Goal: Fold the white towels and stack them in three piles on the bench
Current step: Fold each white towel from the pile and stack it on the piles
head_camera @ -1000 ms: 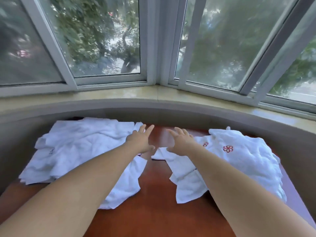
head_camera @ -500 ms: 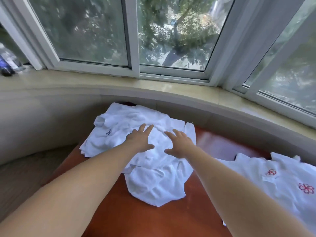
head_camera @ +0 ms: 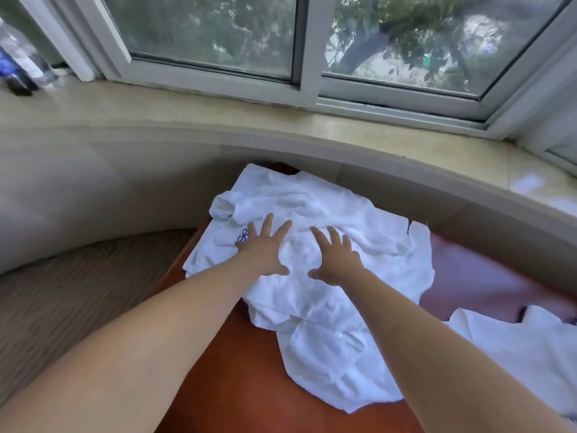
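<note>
A rumpled heap of white towels [head_camera: 327, 214] lies unfolded at the left end of the red-brown wooden bench [head_camera: 237, 376]. One towel carries a small blue embroidered flower beside my left fingers. My left hand [head_camera: 265, 248] and my right hand [head_camera: 335, 259] are both spread flat, fingers straight, over the top of this heap, side by side and a little apart. More white towels [head_camera: 512, 348] lie loose at the right edge of the view, partly cut off.
A curved beige wall and stone window sill [head_camera: 281, 126] wrap closely behind the bench. A plastic bottle [head_camera: 22, 57] stands on the sill at far left. Carpeted floor [head_camera: 78, 282] lies left of the bench. Bare bench wood shows near me.
The view has swung left, from the gap between the two heaps onto the left heap. Both hands moved over that heap and now lie spread over its top.
</note>
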{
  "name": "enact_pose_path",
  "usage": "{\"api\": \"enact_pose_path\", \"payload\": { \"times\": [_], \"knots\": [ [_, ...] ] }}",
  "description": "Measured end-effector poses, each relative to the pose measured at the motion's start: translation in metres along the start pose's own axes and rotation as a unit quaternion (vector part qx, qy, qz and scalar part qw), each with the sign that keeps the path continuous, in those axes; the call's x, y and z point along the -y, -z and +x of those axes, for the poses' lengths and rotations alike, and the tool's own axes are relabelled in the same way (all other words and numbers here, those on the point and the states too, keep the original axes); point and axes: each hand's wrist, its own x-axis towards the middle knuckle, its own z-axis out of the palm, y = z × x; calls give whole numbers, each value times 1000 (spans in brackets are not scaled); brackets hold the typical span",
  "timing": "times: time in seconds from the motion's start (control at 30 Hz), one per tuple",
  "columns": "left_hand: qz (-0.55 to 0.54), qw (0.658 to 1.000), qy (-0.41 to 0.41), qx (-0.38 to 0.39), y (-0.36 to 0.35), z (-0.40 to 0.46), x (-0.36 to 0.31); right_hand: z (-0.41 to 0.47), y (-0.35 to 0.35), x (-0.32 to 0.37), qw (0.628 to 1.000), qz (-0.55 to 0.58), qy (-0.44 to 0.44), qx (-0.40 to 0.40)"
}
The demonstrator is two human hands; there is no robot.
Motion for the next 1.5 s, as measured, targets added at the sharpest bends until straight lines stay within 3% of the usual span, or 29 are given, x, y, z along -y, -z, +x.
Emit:
{"api": "enact_pose_path", "payload": {
  "times": [0.17, 0.5, 0.63, 0.87, 1.1, 1.5],
  "knots": [
    [-24, 999, 4, 32, 0, 55, 4, 49, -5, -1, 999, 18, -49, -5],
    [-59, 991, 74, 93, -8, 121, 0, 132, -13, 11, 989, 25, -130, 64],
    [-48, 991, 93, 81, -6, 125, -7, 136, -15, 17, 989, 30, -144, 30],
    [-53, 995, 80, 3, -6, 91, -13, 93, -27, 15, 990, 44, -103, -85],
    [-86, 993, 52, -68, 21, 15, -28, 26, 3, 16, 985, 52, -60, -151],
    [-74, 983, -8, -169, 77, -113, -135, -127, 87, -41, 959, 41, -55, -275]
  ]
}}
